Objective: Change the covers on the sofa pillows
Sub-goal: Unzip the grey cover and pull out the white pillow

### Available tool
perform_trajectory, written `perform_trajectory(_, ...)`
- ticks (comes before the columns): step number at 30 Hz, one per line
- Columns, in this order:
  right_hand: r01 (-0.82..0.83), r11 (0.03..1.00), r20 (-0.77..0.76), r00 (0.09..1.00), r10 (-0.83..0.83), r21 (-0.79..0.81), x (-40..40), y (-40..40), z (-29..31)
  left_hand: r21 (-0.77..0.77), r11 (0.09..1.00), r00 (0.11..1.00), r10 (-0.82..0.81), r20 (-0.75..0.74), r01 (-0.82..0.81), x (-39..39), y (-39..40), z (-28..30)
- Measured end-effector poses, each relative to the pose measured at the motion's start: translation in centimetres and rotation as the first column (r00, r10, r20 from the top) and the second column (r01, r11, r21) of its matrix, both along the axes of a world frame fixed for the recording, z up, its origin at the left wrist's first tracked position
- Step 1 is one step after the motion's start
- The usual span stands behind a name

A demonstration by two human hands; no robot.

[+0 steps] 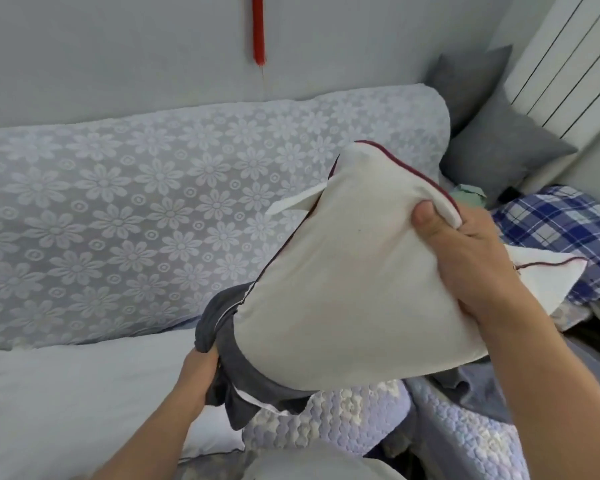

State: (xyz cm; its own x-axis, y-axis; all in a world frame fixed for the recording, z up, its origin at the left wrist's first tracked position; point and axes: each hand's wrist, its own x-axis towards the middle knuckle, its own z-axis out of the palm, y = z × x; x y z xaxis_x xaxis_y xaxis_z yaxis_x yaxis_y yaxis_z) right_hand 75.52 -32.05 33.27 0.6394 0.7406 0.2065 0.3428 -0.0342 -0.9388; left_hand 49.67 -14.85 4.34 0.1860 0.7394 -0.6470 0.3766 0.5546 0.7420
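Note:
I hold a cream pillow (343,278) with dark red piping up in front of the sofa. My right hand (465,251) pinches its upper right corner. A dark grey cover (222,327) is bunched around the pillow's lower left end, and my left hand (201,372) grips that bunched cloth. A white tab sticks out of the pillow's left edge.
The sofa back (153,202) wears a white flower-pattern throw. A white pillow (84,393) lies on the seat at the left. Two grey pillows (492,147) stand in the right corner by a radiator (568,60). A blue plaid cloth (561,223) and a cream cover (548,278) lie to the right.

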Motion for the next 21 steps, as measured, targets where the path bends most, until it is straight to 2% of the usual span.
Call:
perform_trajectory(4, 0.075, 0.991, -0.114, 0.992, -0.062, 0.111, 4.4, -3.3, 0.8, 0.108, 0.994, 0.995, 0.040, -0.096, -0.030, 4.3, -2.8, 0.6)
perform_trajectory(6, 0.156, 0.983, -0.098, 0.984, -0.146, 0.099, 7.3, -5.4, 0.5, 0.104, 0.994, 0.999, 0.029, -0.039, -0.025, 7.2, -4.3, 0.9)
perform_trajectory(8, 0.234, 0.971, -0.089, 0.969, -0.228, 0.053, 9.9, -8.0, -0.1, 0.064, 0.997, 0.994, 0.044, 0.103, -0.051, 10.3, -5.9, 0.9)
perform_trajectory(10, 0.259, 0.965, -0.172, 0.953, -0.249, 0.037, 11.5, -10.7, -0.7, 0.050, 0.998, 0.991, 0.037, 0.129, -0.044, 13.3, -7.4, -0.4)
perform_trajectory(12, 0.210, 0.977, -0.281, 0.941, -0.187, 0.050, 12.4, -13.1, -1.3, 0.129, 0.989, 0.995, -0.074, 0.064, 0.066, 16.3, -8.8, -2.9)
perform_trajectory(14, 0.178, 0.982, -0.351, 0.925, -0.144, 0.066, 13.5, -15.1, -1.5, 0.165, 0.982, 0.995, -0.092, -0.036, 0.096, 19.5, -11.0, -3.5)
perform_trajectory(17, 0.255, 0.964, -0.399, 0.894, -0.203, 0.082, 17.1, -18.3, -1.2, 0.275, 0.933, 0.933, -0.135, -0.334, 0.234, 22.6, -14.8, -1.1)
perform_trajectory(19, 0.362, 0.932, -0.386, 0.861, -0.331, 0.009, 19.9, -20.0, -1.4, 0.325, 0.911, 0.847, -0.047, -0.530, 0.254, 22.4, -15.1, 0.2)
perform_trajectory(21, 0.468, 0.878, -0.397, 0.791, -0.466, -0.099, 22.6, -22.1, -3.1, 0.366, 0.927, 0.807, 0.152, -0.571, 0.084, 21.8, -13.7, 0.2)
